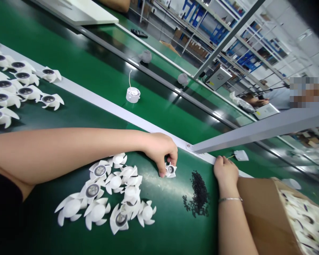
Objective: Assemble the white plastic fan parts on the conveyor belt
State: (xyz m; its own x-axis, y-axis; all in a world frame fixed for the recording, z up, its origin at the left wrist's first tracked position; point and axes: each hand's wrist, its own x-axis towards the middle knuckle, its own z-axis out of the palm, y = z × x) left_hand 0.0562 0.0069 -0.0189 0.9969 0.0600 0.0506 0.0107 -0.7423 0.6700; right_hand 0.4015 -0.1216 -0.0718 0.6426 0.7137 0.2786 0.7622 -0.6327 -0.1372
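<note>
My left hand [163,150] is closed, thumb and fingers pinching a small white fan impeller [171,170] just at the green worktop. Left of it lie several more white fan impellers [96,209], some with dark hub rings facing up, others with smooth domes upward. To its right is a pile of small black pieces [199,193]. My right hand [225,170] lies at the white rail by the conveyor, its fingers bent together; whatever they grip is hidden. Just past those fingertips sits a white wired housing [241,155], its thin wire reaching toward them.
A cardboard box [257,202] full of white impellers stands at the right. A slanting metal post [255,131] rises from the rail [95,101]. Beyond it, the green conveyor carries another white housing [133,95]. More impellers [23,91] cover the far left. A co-worker's hand [259,102] shows opposite.
</note>
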